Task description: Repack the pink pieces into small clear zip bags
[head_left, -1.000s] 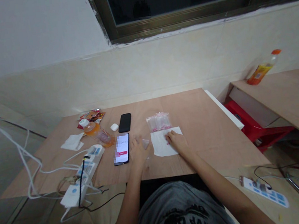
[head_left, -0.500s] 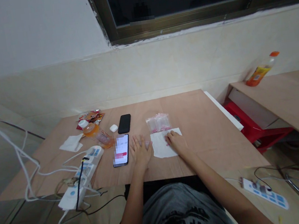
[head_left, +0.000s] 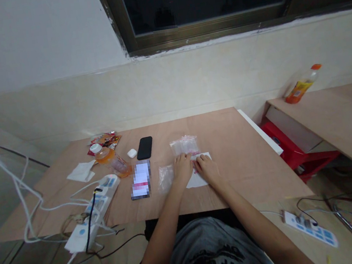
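A white sheet of paper (head_left: 197, 182) lies on the table with a few tiny pink pieces on it. My left hand (head_left: 183, 168) is over its left part, fingers bent and close together, tips near the sheet's upper edge. Right beside it, my right hand (head_left: 207, 169) rests on the paper with curled fingers. What either hand pinches is too small to make out. Just beyond the paper lies a clear zip bag (head_left: 183, 144) with pink bits along its lower end. Another clear plastic bag (head_left: 165, 178) lies flat left of my left hand.
To the left are a lit phone (head_left: 141, 180), a dark phone (head_left: 144, 148), a small white case (head_left: 132, 153), a tilted orange drink bottle (head_left: 113, 160), tissue (head_left: 81, 172), snack wrappers (head_left: 103, 141) and a power strip (head_left: 99, 204) with cables. Another bottle (head_left: 302, 86) stands on the right-hand table.
My left hand has moved right, off the clear plastic bag and onto the paper beside my right hand. That bag is now uncovered. My right hand stays on the paper.
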`<state>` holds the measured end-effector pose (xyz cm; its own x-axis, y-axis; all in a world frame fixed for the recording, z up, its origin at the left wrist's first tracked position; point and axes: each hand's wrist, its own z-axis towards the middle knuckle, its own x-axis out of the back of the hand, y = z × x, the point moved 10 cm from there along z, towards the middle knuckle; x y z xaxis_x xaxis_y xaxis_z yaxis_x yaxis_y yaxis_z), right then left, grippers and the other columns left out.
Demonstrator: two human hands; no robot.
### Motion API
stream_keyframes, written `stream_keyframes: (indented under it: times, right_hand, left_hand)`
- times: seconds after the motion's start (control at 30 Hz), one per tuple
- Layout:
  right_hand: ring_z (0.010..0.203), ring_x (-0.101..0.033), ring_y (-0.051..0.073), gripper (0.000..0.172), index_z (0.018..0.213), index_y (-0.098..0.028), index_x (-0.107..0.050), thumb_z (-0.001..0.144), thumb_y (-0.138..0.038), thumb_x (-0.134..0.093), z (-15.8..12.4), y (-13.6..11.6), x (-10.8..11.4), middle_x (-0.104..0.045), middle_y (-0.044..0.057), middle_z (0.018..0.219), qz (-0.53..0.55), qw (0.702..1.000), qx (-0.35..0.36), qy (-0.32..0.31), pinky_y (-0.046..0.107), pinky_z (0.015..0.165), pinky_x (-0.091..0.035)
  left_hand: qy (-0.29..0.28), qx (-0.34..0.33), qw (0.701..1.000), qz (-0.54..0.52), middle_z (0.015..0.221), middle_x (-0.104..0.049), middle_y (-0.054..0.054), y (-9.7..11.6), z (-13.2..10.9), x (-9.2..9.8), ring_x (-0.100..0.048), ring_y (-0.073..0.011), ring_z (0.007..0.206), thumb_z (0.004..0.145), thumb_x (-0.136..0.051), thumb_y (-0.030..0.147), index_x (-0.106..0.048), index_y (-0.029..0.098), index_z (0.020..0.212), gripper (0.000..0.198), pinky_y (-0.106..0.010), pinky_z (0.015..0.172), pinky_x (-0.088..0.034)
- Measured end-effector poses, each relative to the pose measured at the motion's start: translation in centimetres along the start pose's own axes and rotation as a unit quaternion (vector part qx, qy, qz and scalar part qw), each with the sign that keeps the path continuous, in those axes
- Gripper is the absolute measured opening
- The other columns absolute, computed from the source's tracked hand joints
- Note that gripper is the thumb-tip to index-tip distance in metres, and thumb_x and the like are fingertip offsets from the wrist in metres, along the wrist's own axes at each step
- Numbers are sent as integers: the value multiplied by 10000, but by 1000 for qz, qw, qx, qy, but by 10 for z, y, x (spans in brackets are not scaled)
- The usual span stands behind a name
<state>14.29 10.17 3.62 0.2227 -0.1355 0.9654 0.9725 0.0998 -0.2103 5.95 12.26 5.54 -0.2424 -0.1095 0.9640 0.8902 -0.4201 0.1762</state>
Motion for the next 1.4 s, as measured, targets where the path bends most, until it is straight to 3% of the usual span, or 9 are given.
stream_keyframes:
  times: [0.17, 0.3, 0.47, 0.6, 0.83, 1.0, 1.1, 1.23, 1.4]
  right_hand:
    - [967, -554, 176, 387, 952, -195, -594, 1000, -390, -264, 0, 3, 2, -631, 80, 983, 13, 1000, -12, 3, 236, 674, -385]
    - [954, -556, 175, 389, 935, -197, -597, 997, -387, -263, 0, 6, 3, -639, 77, 973, 24, 999, -19, 12, 235, 682, -375]
    - [922, -558, 171, 385, 920, -194, -600, 991, -388, -275, 0, 12, 1, -645, 77, 965, 41, 998, -39, 19, 240, 727, -379]
    - [939, -550, 176, 392, 923, -202, -598, 989, -397, -265, 0, 15, 1, -644, 75, 966, 59, 997, -48, 29, 238, 743, -378]
    - [1044, -544, 205, 403, 1182, -181, -558, 973, -404, -295, -2, 30, 4, -609, 109, 1139, 102, 990, -71, 71, 295, 873, -376]
    - [1166, -510, 206, 463, 1359, -215, -436, 976, -426, -287, -16, 31, -1, -545, 117, 1306, 109, 991, -59, 42, 342, 962, -342]
    - [1246, -452, 201, 486, 1376, -202, -426, 975, -444, -294, -23, 27, -2, -516, 120, 1355, 110, 993, -28, 40, 361, 1032, -290]
    - [1315, -382, 208, 503, 1383, -202, -429, 976, -464, -290, -28, 25, -6, -465, 121, 1412, 87, 996, 3, 34, 415, 1087, -215]
    - [1323, -373, 207, 514, 1398, -209, -411, 977, -474, -281, -29, 35, -9, -446, 118, 1430, 76, 997, 1, 22, 437, 1094, -203]
  left_hand:
    - [-13, -28, 998, 53, 1057, -567, -110, 9, 16, -9, -498, -248, 1002, 911, -424, 187, -605, 188, 1084, 250, -382, 846, -375]
    - [4, -37, 998, 53, 1023, -558, -122, 9, 22, -1, -474, -262, 1001, 903, -441, 193, -629, 170, 987, 207, -404, 853, -363]
    - [34, -38, 998, 36, 1091, -537, -128, 9, 26, 12, -445, -267, 1048, 911, -448, 254, -609, 172, 1035, 219, -411, 879, -352]
    - [19, -56, 996, 66, 1115, -538, -123, 12, 29, 5, -443, -261, 1061, 891, -476, 225, -611, 165, 1010, 190, -395, 880, -358]
    - [8, -63, 996, 59, 1070, -562, -132, 10, 31, -2, -457, -258, 1038, 894, -428, 153, -633, 151, 961, 216, -406, 882, -358]
    - [49, -28, 998, 19, 1093, -577, -118, 1, 31, 18, -463, -254, 1057, 907, -423, 202, -611, 166, 982, 205, -414, 911, -362]
    - [97, -8, 993, -73, 1044, -604, -89, -9, 30, 36, -490, -232, 1051, 901, -433, 209, -598, 179, 938, 172, -393, 942, -373]
    - [161, 56, 943, -285, 972, -631, -54, -39, 25, 53, -561, -188, 988, 880, -454, 235, -570, 189, 900, 126, -345, 917, -430]
    - [187, 177, 803, -538, 852, -643, -38, -70, 8, 44, -626, -149, 792, 838, -481, 336, -525, 183, 841, 160, -274, 732, -502]
